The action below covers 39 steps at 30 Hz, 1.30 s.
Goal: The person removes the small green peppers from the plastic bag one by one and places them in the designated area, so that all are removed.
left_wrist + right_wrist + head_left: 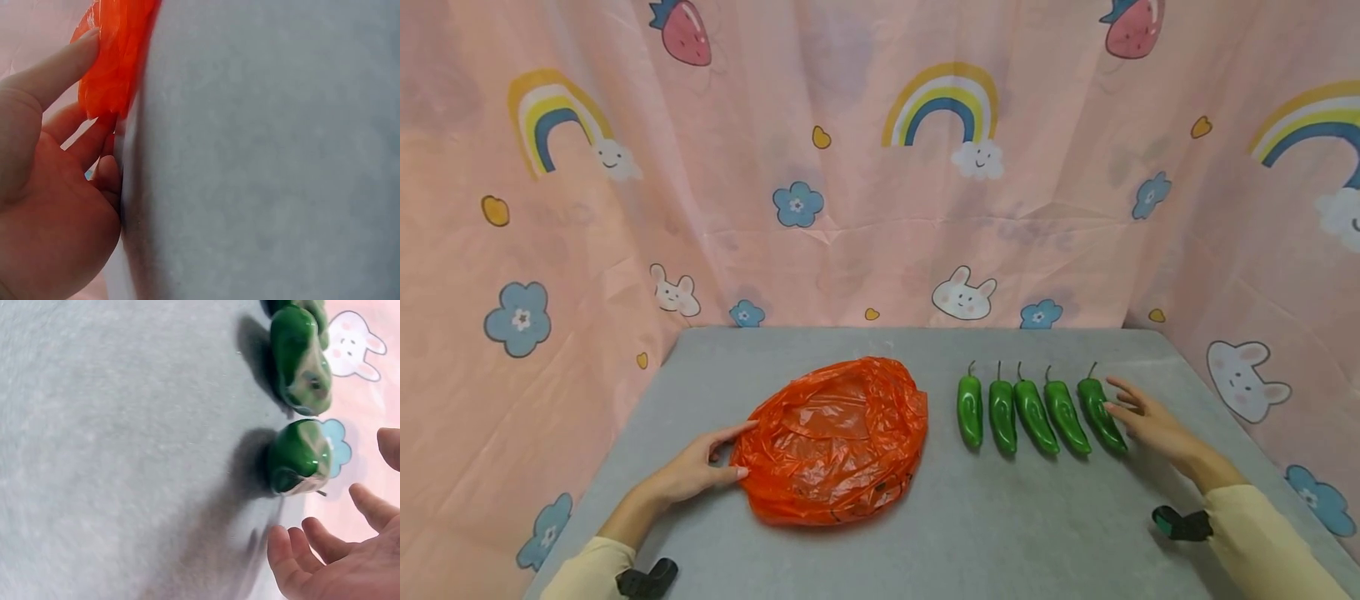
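An orange plastic bag lies crumpled on the grey table, its mouth spread wide and facing up. My left hand is at the bag's left edge, thumb and forefinger spread apart, with the fingertips right at the plastic. In the left wrist view the thumb overlaps the bag. To the right, several green chili peppers lie side by side, stems pointing away. My right hand hovers beside the rightmost pepper, fingers parted and holding nothing. The right wrist view shows that pepper just beyond the fingers.
The leftmost pepper lies a short way right of the bag. Pink patterned cloth hangs behind the table and along both sides. A dark device sits at each wrist, such as the right one.
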Tool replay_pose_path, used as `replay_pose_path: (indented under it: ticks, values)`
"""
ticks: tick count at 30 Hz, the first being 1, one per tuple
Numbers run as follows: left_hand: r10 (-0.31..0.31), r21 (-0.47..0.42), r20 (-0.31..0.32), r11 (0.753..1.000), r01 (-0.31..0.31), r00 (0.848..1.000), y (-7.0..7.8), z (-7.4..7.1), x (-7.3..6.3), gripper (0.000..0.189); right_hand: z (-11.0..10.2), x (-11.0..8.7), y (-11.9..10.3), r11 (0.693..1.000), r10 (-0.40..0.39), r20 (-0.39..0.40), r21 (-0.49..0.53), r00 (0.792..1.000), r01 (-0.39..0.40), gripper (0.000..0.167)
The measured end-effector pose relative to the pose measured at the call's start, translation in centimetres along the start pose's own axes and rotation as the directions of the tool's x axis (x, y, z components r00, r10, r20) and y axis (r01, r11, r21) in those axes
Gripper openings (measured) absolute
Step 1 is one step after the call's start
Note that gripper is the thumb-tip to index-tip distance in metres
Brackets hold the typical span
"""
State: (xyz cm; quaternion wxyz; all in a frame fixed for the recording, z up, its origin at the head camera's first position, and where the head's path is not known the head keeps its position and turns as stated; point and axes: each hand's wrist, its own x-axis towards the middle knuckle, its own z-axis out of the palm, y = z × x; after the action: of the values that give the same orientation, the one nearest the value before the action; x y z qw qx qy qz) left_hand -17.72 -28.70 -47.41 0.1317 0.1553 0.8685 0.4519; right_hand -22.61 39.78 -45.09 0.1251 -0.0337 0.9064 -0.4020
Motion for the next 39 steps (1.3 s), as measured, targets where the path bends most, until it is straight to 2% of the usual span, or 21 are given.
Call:
replay_pose_path:
  ticks: [4, 11, 18, 22, 25, 34, 39]
  values:
    - [-0.020, -0.006, -0.021, 1.000, 0.020, 1.000, 0.1, -0.2, -0.1, 0.070, -0.2, -0.5, -0.5, 1.000, -0.017, -0.015, -0.007, 1.000, 0.017, 0.070]
    - [0.042, 0.001, -0.024, 0.999, -0.042, 0.999, 0.5, -0.4, 0.0, 0.070, -0.4, -1.2, -1.9, 0.999, -0.031, -0.046, -0.020, 0.998, 0.030, 0.069]
    - [0.067, 0.014, -0.045, 0.998, -0.066, 0.997, 0.5, -0.6, 0.2, 0.063, 0.2, -1.5, -2.7, 0.997, -0.059, -0.095, -0.053, 0.994, 0.055, 0.067]
    - [0.080, 0.021, -0.048, 0.997, -0.079, 0.996, 0.4, -0.8, -0.1, 0.059, 0.7, -1.8, -3.1, 0.995, -0.085, -0.116, -0.065, 0.990, 0.077, 0.066]
    - [0.086, 0.041, -0.074, 0.996, -0.084, 0.994, 0.5, -1.1, -0.6, 0.056, 1.1, -1.8, -3.6, 0.993, -0.105, -0.129, -0.071, 0.986, 0.096, 0.065]
    - [0.063, 0.098, -0.139, 0.994, -0.050, 0.988, 1.8, -1.9, -1.6, 0.055, 2.0, -1.6, -4.7, 0.982, -0.179, -0.150, -0.094, 0.972, 0.166, 0.060]
    - [0.074, 0.113, -0.173, 0.992, -0.055, 0.982, 2.8, -2.0, -1.7, 0.054, 2.7, -1.5, -5.3, 0.974, -0.214, -0.151, -0.115, 0.965, 0.198, 0.056]
